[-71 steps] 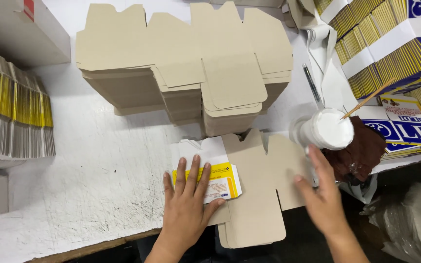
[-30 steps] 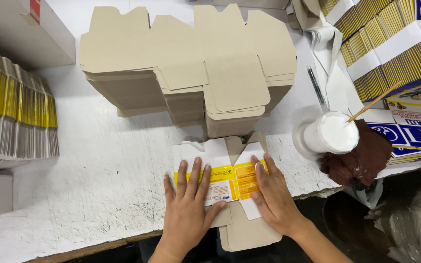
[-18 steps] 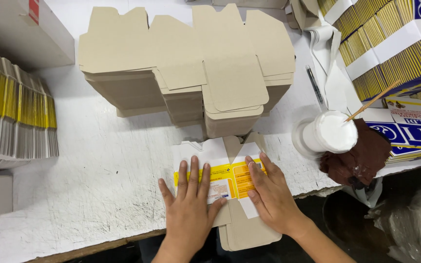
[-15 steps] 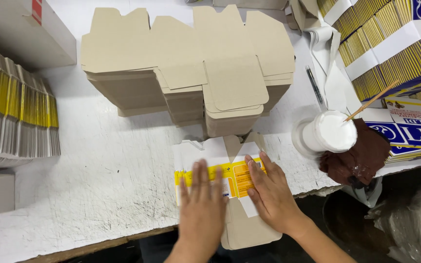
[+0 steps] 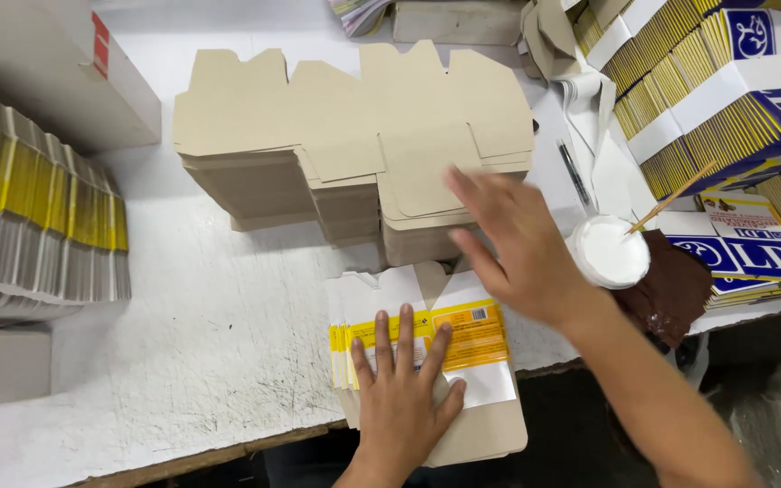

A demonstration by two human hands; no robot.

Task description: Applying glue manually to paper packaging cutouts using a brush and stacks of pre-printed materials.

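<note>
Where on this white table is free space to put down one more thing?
The widest bare patch of the white table lies between the yellow-edged stack, the brown cardboard pile and the left hand. The right side is crowded: glue cup, brown cloth, blue-and-white boxes.

White table (image 5: 210,343) bears cardboard blanks (image 5: 354,145), glue cup (image 5: 609,253).
</note>
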